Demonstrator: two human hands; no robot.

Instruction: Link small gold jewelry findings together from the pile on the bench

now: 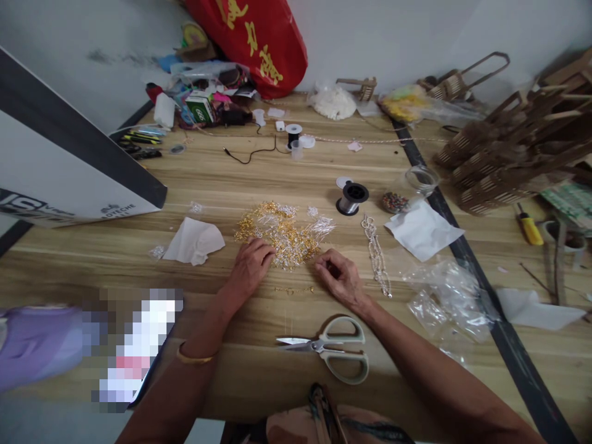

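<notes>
A loose heap of gold and silver jewellery findings point(289, 237) lies on the wooden table. My left hand point(251, 266) rests at the heap's left front edge, its fingers bent together; whatever is under the fingertips is hidden. At the right edge, my right hand point(340, 277) is curled with thumb and forefinger pinched, and anything between them is too small to make out. Between the hands and nearer me lies a short gold chain point(293, 290). Thin silver pins point(322, 226) are bunched at the heap's right side. Scissors point(326, 346) with pale handles lie partly open, blades pointing left.
Right of my right hand are a silver chain point(377, 256), a wire spool point(353, 198), a jar of beads point(414, 185) and clear plastic bags point(446, 299). Crumpled white paper point(194, 240) and a phone point(141, 351) lie to the left. A white box point(78, 154) stands upright at far left.
</notes>
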